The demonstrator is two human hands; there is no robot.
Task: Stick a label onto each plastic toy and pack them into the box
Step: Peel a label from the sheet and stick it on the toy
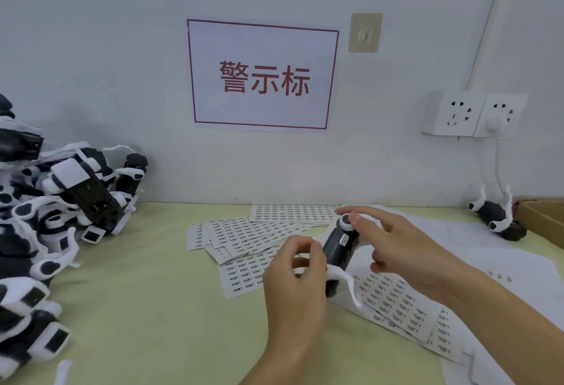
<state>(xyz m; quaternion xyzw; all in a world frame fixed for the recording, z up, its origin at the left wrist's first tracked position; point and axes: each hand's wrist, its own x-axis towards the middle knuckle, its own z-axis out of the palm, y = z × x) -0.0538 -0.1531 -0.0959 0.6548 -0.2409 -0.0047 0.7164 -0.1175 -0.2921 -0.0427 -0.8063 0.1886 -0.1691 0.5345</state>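
- Hands meet over the middle of the counter (146,308) in the head view: the left hand (294,278) comes up from below with fingers curled, its grip closed on the near end of a black-and-white plastic toy (338,247).
- The right hand (393,247) reaches in from the right, fingers spread and bent over the toy's far end — its grip holds the white rounded part there, thumb below.
- The toy sits tilted between both hands, just above the fanned label sheets (259,238); a small pale label shows on its dark body.
- More sheets (399,302) lie under the right forearm, their print too small to read.
- A pile of toys (52,216) at the left is cut off by the frame edge; one finished-looking toy (497,216) lies at the far right beside a cardboard box (543,216), of which only a corner shows.
- A red-bordered wall sign (264,76) reads "警示标"; a double socket (473,113) — one plug in it — is mounted to its right.
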